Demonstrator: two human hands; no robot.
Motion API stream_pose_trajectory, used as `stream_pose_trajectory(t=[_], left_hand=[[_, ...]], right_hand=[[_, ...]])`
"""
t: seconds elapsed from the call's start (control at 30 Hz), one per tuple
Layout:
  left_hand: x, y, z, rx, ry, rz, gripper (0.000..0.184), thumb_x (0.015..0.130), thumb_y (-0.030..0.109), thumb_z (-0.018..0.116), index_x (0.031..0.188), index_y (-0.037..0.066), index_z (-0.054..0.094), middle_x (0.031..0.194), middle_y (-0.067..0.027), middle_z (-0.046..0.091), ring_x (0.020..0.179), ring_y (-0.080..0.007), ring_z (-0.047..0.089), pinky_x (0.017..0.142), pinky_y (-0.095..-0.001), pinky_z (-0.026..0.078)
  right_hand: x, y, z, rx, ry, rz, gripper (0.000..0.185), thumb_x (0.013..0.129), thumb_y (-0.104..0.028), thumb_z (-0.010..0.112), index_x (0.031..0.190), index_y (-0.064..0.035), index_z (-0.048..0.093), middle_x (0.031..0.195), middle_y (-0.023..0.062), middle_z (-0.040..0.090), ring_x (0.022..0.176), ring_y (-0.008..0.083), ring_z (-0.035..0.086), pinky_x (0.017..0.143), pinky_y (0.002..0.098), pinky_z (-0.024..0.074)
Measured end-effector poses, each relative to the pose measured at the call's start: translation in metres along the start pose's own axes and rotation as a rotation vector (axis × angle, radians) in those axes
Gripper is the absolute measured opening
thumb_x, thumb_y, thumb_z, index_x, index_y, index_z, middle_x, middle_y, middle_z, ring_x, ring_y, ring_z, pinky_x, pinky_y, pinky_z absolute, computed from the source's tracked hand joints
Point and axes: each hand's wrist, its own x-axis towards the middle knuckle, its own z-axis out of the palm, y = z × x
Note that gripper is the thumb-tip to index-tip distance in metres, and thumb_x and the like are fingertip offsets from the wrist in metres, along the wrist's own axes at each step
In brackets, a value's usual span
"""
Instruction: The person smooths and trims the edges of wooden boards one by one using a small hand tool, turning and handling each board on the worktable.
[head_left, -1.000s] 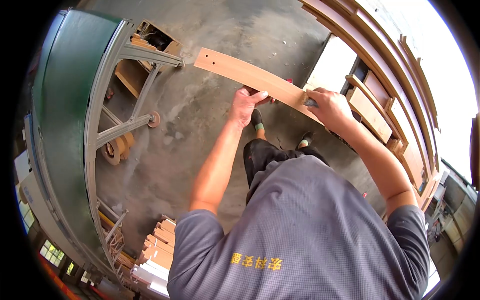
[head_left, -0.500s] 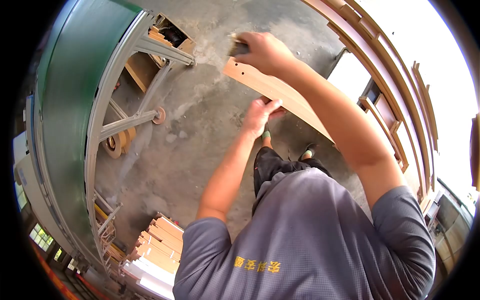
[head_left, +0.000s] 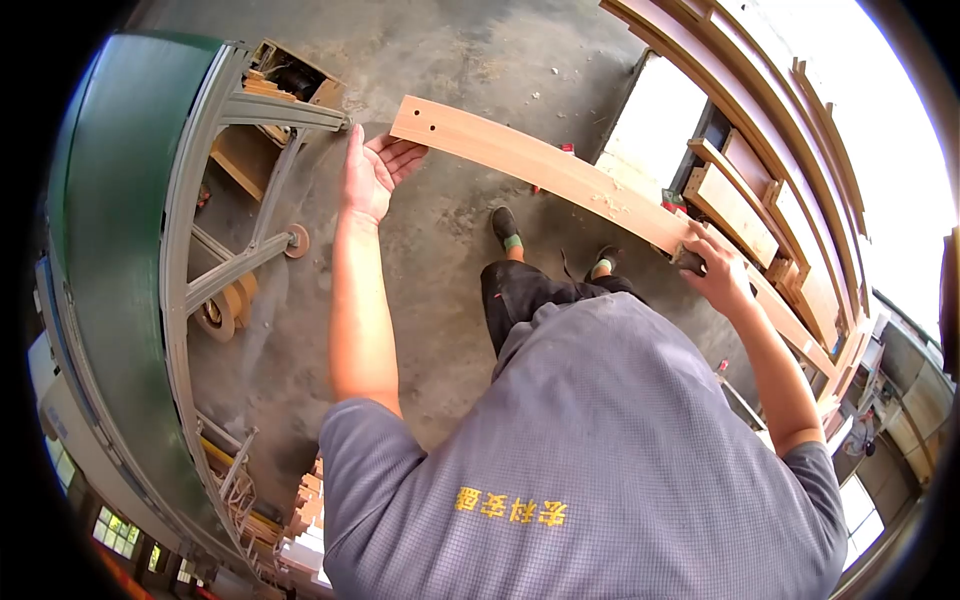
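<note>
A long, pale wooden board (head_left: 540, 165) with two dark holes near its left end slants across in front of me. Beside that end is my left hand (head_left: 375, 178), palm up and fingers stretched out, the fingertips at the board's lower edge. My right hand (head_left: 722, 275) is closed around a small dark block (head_left: 688, 260), which lies against the board toward its right part. Its exact kind is hard to make out. Curled wood shavings (head_left: 612, 203) rest on the board's face near the right hand.
A green-belted conveyor (head_left: 120, 250) on a metal frame (head_left: 235, 270) runs along the left. Rolls of brown tape (head_left: 228, 308) lie under it. Stacked boards (head_left: 310, 500) stand lower left. Wooden parts (head_left: 735, 210) and a long rail (head_left: 770, 110) occupy the right.
My right hand has moved with the dark block from the board's holed end to its right part. My left hand has left the board's middle and opened by the holed end. Shavings now show.
</note>
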Motion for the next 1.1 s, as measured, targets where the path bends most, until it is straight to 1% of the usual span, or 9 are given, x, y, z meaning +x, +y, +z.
stream_pose_trajectory(t=[0.2, 0.27, 0.47, 0.67, 0.73, 0.87, 0.97, 1.03, 1.1], left_hand=[[-0.005, -0.019, 0.002, -0.249, -0.025, 0.065, 0.096, 0.104, 0.074, 0.024, 0.138, -0.011, 0.054, 0.131, -0.0274, 0.067, 0.124, -0.0371, 0.066, 0.111, -0.046, 0.049], [-0.002, -0.025, -0.001, -0.241, -0.04, 0.088, 0.097, 0.104, 0.075, 0.024, 0.139, -0.011, 0.054, 0.133, -0.0278, 0.066, 0.125, -0.0373, 0.065, 0.11, -0.0464, 0.05], [0.003, -0.028, 0.002, -0.337, -0.022, 0.119, 0.09, 0.105, 0.073, 0.022, 0.124, -0.007, 0.06, 0.119, -0.0202, 0.069, 0.111, -0.0307, 0.066, 0.107, -0.0462, 0.051], [-0.01, -0.021, 0.013, -0.274, 0.001, 0.155, 0.09, 0.106, 0.07, 0.02, 0.139, -0.006, 0.053, 0.123, -0.0242, 0.069, 0.111, -0.032, 0.068, 0.104, -0.0451, 0.052], [-0.002, -0.025, 0.011, -0.195, 0.045, 0.164, 0.086, 0.106, 0.07, 0.023, 0.142, -0.003, 0.052, 0.12, -0.0227, 0.07, 0.106, -0.0308, 0.069, 0.097, -0.0433, 0.054], [0.015, -0.029, -0.002, -0.143, 0.16, 0.193, 0.057, 0.107, 0.054, 0.049, 0.131, 0.003, 0.055, 0.109, -0.0105, 0.065, 0.095, -0.0228, 0.061, 0.09, -0.0393, 0.051], [0.042, -0.036, -0.021, 0.002, 0.109, 0.25, 0.032, 0.104, 0.035, 0.066, 0.119, 0.007, 0.064, 0.099, -0.0038, 0.066, 0.087, -0.0162, 0.061, 0.079, -0.0347, 0.05], [0.049, -0.033, -0.011, 0.369, 0.288, 0.397, 0.042, 0.102, 0.033, 0.07, 0.128, 0.002, 0.06, 0.113, -0.008, 0.069, 0.1, -0.02, 0.066, 0.086, -0.0373, 0.053], [0.051, -0.033, 0.01, 1.217, 0.659, 0.781, 0.065, 0.105, 0.043, 0.063, 0.148, -0.002, 0.044, 0.144, -0.0214, 0.054, 0.132, -0.0343, 0.054, 0.111, -0.0521, 0.042]], right_hand=[[0.132, -0.156, 0.009, -0.066, -0.003, -0.187, 0.04, 0.084, -0.016, 0.078, 0.119, -0.0047, 0.064, 0.141, 0.0179, 0.059, 0.102, 0.0413, 0.071, 0.088, 0.0489, 0.0589], [0.184, -0.215, 0.009, -0.099, -0.037, -0.203, 0.038, 0.082, -0.016, 0.076, 0.115, -0.0014, 0.064, 0.127, 0.0169, 0.064, 0.103, 0.0411, 0.07, 0.088, 0.0491, 0.0578], [0.298, -0.333, 0.012, -0.118, -0.063, -0.315, 0.029, 0.083, -0.017, 0.073, 0.108, -0.0025, 0.071, 0.112, 0.0182, 0.072, 0.102, 0.0379, 0.072, 0.086, 0.0471, 0.0593], [0.262, -0.286, 0.011, -0.143, -0.002, -0.252, 0.022, 0.082, -0.016, 0.073, 0.1, -0.0052, 0.074, 0.103, 0.017, 0.076, 0.099, 0.0356, 0.075, 0.084, 0.045, 0.0605], [0.22, -0.256, 0.001, -0.222, -0.065, -0.205, 0.02, 0.083, -0.016, 0.072, 0.1, -0.0058, 0.075, 0.101, 0.0162, 0.076, 0.097, 0.0343, 0.076, 0.082, 0.0443, 0.0608], [0.133, -0.176, -0.001, -0.375, -0.15, 0.01, 0.02, 0.084, -0.012, 0.069, 0.101, -0.0038, 0.076, 0.095, 0.0163, 0.076, 0.092, 0.0338, 0.077, 0.077, 0.0448, 0.0616], [0.073, -0.118, -0.002, -0.459, -0.133, 0.13, 0.02, 0.079, -0.011, 0.076, 0.098, -0.0071, 0.081, 0.097, 0.0126, 0.079, 0.093, 0.0255, 0.078, 0.074, 0.0353, 0.061], [0.038, -0.081, -0.005, -0.489, -0.128, 0.199, 0.02, 0.082, -0.011, 0.077, 0.101, -0.0064, 0.08, 0.104, 0.013, 0.078, 0.099, 0.0248, 0.077, 0.079, 0.0349, 0.0608], [0.007, -0.042, -0.002, -0.383, -0.144, 0.284, 0.02, 0.083, -0.009, 0.074, 0.102, -0.0038, 0.078, 0.109, 0.0155, 0.075, 0.102, 0.0292, 0.076, 0.082, 0.039, 0.061]])
